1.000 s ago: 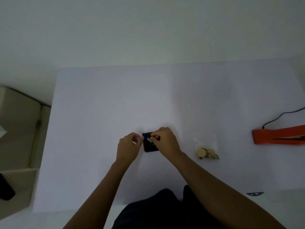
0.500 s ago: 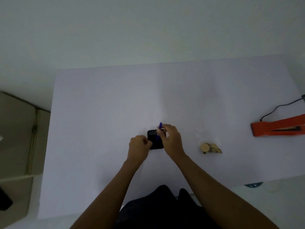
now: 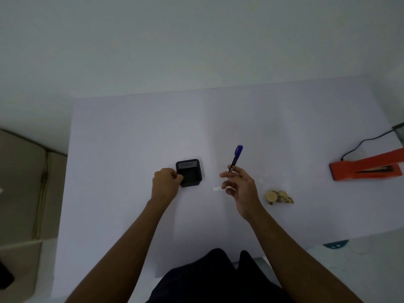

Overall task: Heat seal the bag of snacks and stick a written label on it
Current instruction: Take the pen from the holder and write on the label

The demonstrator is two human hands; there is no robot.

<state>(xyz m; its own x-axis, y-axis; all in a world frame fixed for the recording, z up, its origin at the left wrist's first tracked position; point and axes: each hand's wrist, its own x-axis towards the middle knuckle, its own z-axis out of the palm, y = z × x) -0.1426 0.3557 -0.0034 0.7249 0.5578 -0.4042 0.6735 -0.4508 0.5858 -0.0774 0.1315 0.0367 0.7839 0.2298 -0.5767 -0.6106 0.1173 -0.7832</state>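
The right hand (image 3: 240, 186) holds a pen (image 3: 235, 158) in a pinch of thumb and forefingers. The blue cap end points up and away from the person; the lower end is hidden inside the grip. The remaining fingers are loosely curled.

The left hand (image 3: 165, 184) grips the near-left corner of a black mesh pen holder (image 3: 189, 172), which stands upright on the bench (image 3: 131, 138), fingers curled round its wall.

A small white label (image 3: 217, 188) lies flat on the bench, just below and left of the right hand's fingertips, between the two hands. Its long axis runs left to right, roughly square to the pen's axis. Part of it is covered by the right fingers. The right hand is the nearer hand; the left hand is further, beyond the holder.

The bag of snacks (image 3: 277, 194) lies on the bench just right of the right wrist. The clear film is faint; whether the mouth is sealed cannot be determined. The orange heat sealer (image 3: 367, 169) sits well apart at the right edge, its cord (image 3: 363, 143) trailing away.

Judgement: the step in hand is writing the label. The pen tip must come down and slightly left onto the label; whether the pen is still capped at the writing end cannot be determined.
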